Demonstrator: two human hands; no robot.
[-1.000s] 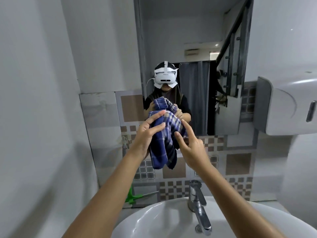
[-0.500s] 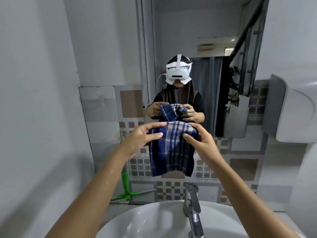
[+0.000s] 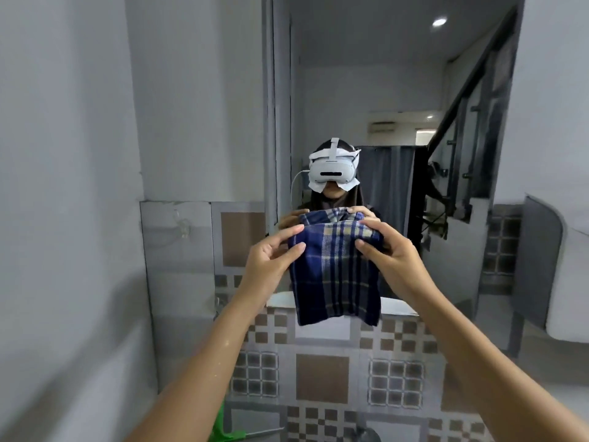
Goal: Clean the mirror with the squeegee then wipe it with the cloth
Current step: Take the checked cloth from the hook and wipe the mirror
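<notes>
A blue plaid cloth (image 3: 334, 275) hangs folded in front of the mirror (image 3: 366, 97), held up at chest height. My left hand (image 3: 271, 260) pinches its upper left corner and my right hand (image 3: 392, 253) grips its upper right corner. The cloth's lower edge reaches just below the mirror's bottom edge. The mirror shows a person with a white headset holding the same cloth. The green squeegee (image 3: 223, 432) lies at the bottom of the view, below my left forearm, mostly cut off by the frame.
A grey wall (image 3: 63, 186) stands close on the left. A white dispenser (image 3: 567, 275) juts out from the right wall. Brown and grey patterned tiles (image 3: 322, 378) cover the wall under the mirror. The top of the tap (image 3: 366, 437) shows at the bottom edge.
Both hands have spread the bunched cloth out flat and lifted it higher in front of the mirror. The view has tilted up, so the basin has dropped out of sight.
</notes>
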